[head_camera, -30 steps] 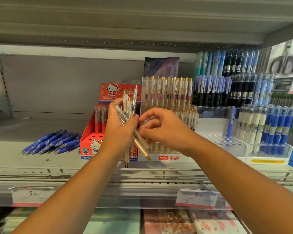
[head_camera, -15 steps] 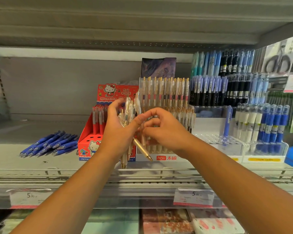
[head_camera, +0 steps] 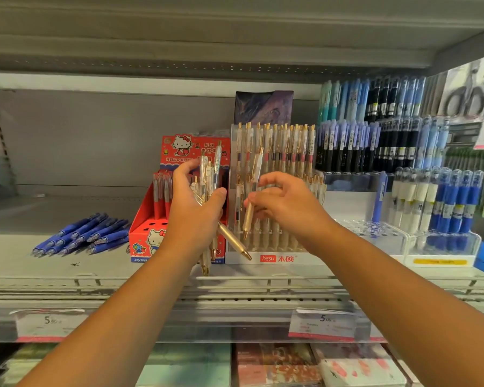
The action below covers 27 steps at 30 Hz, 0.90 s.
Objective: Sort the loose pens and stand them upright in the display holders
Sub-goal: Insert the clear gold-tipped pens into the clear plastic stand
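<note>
The right hand [head_camera: 288,210] is now pulling clear of the left hand [head_camera: 193,219]. A second ago its fingertips were buried in the bunch there, and now a visible gap is opening between the two hands. It is coming away with a single gold-barrelled pen [head_camera: 248,219], pinching it mid-shaft with its other fingers curling loosely above. That pen is hanging nearly upright, tip down and clip up, just in front of the clear hesu display holder [head_camera: 274,258] that is standing at the middle of the shelf [head_camera: 53,263], near its front edge.

The left hand is wrapping round the remaining bunch of gold pens [head_camera: 207,174], with their tops fanning above the fist and their tips poking out below. One pen in the bunch is slanting out sideways, its tip pointing down toward the holder's base.

So the sorting step appears to be done for this pen: it is separated, matched to the holder already carrying the same gold-clipped pens, and oriented for insertion. What is remaining is finding a free slot, which I cannot pick out behind the hand.

Further loose stock is waiting: blue pens [head_camera: 81,233] are lying flat toward the shelf's left end, beside the red Hello Kitty box [head_camera: 146,233].
</note>
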### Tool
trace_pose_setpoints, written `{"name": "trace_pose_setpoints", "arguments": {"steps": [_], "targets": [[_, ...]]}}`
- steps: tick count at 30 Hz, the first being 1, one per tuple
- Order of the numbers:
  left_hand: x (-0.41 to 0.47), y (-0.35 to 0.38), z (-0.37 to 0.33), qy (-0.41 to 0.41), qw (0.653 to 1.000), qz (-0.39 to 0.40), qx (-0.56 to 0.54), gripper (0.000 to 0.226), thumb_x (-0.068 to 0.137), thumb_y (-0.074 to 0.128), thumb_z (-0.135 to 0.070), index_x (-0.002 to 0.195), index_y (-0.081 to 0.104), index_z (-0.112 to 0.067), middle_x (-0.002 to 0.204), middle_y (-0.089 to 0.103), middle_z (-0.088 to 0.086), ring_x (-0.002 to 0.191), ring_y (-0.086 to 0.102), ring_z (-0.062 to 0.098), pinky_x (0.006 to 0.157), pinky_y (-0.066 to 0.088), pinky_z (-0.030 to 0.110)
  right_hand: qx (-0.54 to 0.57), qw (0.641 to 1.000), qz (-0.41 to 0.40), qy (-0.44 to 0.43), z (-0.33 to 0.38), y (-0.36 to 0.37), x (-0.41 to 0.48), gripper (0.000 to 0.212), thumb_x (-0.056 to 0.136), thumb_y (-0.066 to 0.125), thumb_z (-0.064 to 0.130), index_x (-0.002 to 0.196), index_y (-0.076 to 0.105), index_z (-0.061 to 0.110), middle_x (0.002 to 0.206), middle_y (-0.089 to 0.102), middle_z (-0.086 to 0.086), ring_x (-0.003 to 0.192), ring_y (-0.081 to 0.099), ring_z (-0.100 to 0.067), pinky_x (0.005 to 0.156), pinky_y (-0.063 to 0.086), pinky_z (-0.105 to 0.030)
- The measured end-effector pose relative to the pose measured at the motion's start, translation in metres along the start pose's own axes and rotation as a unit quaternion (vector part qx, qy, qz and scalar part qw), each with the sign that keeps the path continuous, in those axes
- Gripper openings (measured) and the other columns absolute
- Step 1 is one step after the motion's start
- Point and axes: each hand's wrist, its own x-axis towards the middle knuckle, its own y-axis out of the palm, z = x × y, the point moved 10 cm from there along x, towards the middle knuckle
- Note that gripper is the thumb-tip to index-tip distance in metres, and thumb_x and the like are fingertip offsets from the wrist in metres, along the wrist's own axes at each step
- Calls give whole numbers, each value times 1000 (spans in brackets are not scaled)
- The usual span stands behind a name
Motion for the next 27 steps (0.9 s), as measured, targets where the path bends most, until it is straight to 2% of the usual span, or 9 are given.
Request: {"name": "trace_pose_setpoints", "arguments": {"steps": [1, 3, 6, 8, 11, 17, 19, 21, 27], "targets": [[0, 0, 0, 2, 1000, -1, 0, 54, 88, 67, -15, 125, 41, -44, 120, 53, -24, 111, 60, 8, 96, 53, 49, -30, 999, -14, -16, 2, -3, 1, 23, 89, 69, 10, 107, 56, 15, 85, 75, -9, 79, 73, -26, 77, 61, -43], [1, 0, 1, -4, 1000, -1, 0, 54, 89, 68, -15, 124, 42, -46, 114, 51, -32, 107, 60, 4, 93, 55, 46, -85, 994, -39, -48, 8, -7, 2, 31, 88, 70, 11, 111, 51, 19, 82, 73, -8, 71, 72, -23, 75, 61, -44], [1, 2, 4, -18, 1000, 5, -6, 54, 89, 68, -14, 125, 41, -46, 116, 50, -32, 109, 61, 13, 91, 56, 48, -140, 984, -59, -88, 16, -11, 2, 71, 85, 69, 4, 137, 32, 33, 101, 61, -3, 58, 65, -14, 58, 60, -29], [1, 2, 5, -18, 1000, 7, -6, 54, 90, 68, -14, 126, 41, -45, 120, 51, -27, 111, 61, 16, 92, 55, 50, -170, 976, -68, -119, 22, -11, 1, 89, 83, 68, 0, 143, 20, 45, 105, 53, 3, 59, 65, -17, 55, 59, -28], [1, 2, 6, -18, 1000, 9, -1, 54, 90, 67, -15, 128, 41, -44, 116, 51, -32, 108, 62, 14, 90, 57, 46, -200, 963, -87, -159, 29, -12, 0, 89, 85, 67, 1, 142, 19, 49, 104, 52, 8, 65, 67, -19, 60, 61, -33], [1, 2, 6, -22, 1000, 12, -3, 54, 90, 68, -16, 127, 41, -45, 116, 51, -33, 109, 62, 16, 80, 58, 35, -200, 958, -91, -187, 29, -7, 1, 85, 84, 68, -1, 136, 23, 49, 100, 54, 8, 64, 67, -16, 59, 61, -32], [1, 2, 7, -25, 1000, 16, -6, 55, 90, 68, -16, 129, 41, -44, 122, 51, -26, 113, 61, 25, 87, 57, 44, -198, 959, -84, -185, 26, -4, 2, 85, 83, 69, -2, 132, 25, 52, 99, 55, 7, 66, 67, -17, 61, 61, -32], [1, 2, 7, -26, 1000, 16, -4, 55, 90, 68, -17, 128, 40, -44, 125, 50, -24, 115, 60, 27, 94, 53, 53, -189, 960, -82, -188, 26, -3, 2, 85, 82, 70, -2, 128, 26, 54, 96, 56, 6, 66, 66, -19, 60, 61, -32], [1, 3, 6, -24, 1000, 15, -3, 55, 90, 68, -17, 128, 40, -46, 123, 48, -29, 116, 58, 20, 94, 54, 51, -194, 965, -49, -172, 21, 2, 7, 87, 79, 71, -2, 125, 26, 57, 97, 55, 2, 64, 67, -23, 53, 60, -38]]}}
